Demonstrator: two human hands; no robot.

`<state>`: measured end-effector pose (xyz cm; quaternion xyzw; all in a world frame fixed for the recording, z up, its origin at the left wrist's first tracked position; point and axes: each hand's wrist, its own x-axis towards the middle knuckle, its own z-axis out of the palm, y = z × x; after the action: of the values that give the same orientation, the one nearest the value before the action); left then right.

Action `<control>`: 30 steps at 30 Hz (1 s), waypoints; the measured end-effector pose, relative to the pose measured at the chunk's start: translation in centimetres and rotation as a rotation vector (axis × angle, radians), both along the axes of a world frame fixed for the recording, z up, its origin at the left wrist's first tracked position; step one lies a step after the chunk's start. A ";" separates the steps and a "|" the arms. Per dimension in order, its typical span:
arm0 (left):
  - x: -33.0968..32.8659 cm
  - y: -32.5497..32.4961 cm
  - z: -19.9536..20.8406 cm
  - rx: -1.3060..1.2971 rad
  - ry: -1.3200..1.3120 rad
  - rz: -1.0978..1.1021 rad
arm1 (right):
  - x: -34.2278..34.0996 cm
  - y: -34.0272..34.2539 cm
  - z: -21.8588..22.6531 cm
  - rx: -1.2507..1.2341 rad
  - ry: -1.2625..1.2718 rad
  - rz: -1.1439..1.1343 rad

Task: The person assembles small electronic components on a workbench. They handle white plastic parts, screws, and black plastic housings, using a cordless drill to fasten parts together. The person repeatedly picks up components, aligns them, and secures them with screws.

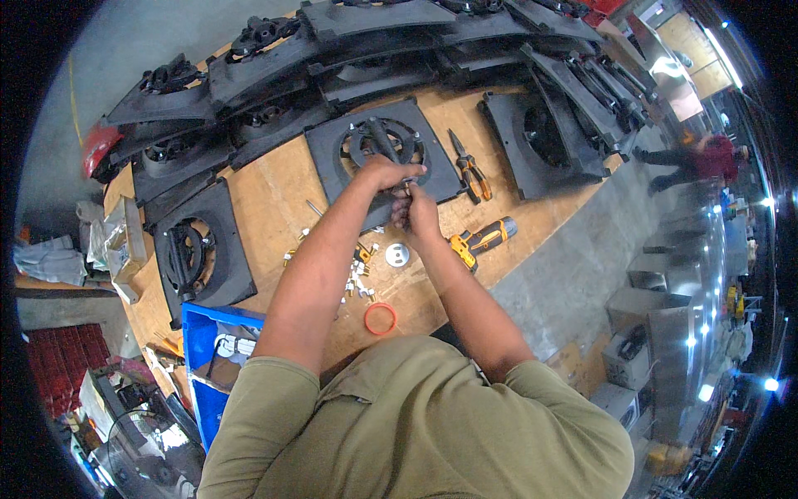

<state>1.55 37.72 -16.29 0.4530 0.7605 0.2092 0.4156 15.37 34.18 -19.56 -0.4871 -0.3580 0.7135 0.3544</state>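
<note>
Before me on the wooden table lies a black square panel with a round ringed opening and a black tube across it. My left hand is over the panel's near part, thumb pointing right, other fingers curled and mostly hidden. Just below it my right hand is closed, its fingers curled close to the left thumb. Between the hands shows a small shiny piece, too small to name. Right of the panel lie orange-and-black pliers. A yellow-and-black cordless drill rests beside my right forearm.
Small brass-and-white fittings, a pale round disc and an orange ring lie nearby. More black panels stack along the far edge. At left are another panel and a blue bin. A person stands far right.
</note>
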 end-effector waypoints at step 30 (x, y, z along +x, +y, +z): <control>0.1 0.1 -0.1 -0.002 -0.083 0.047 | 0.1 -0.1 -0.9 0.126 -0.233 0.020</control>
<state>1.60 37.84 -16.41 0.4254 0.7533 0.2366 0.4423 15.49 34.10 -20.47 -0.5399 -0.4455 0.6318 0.3330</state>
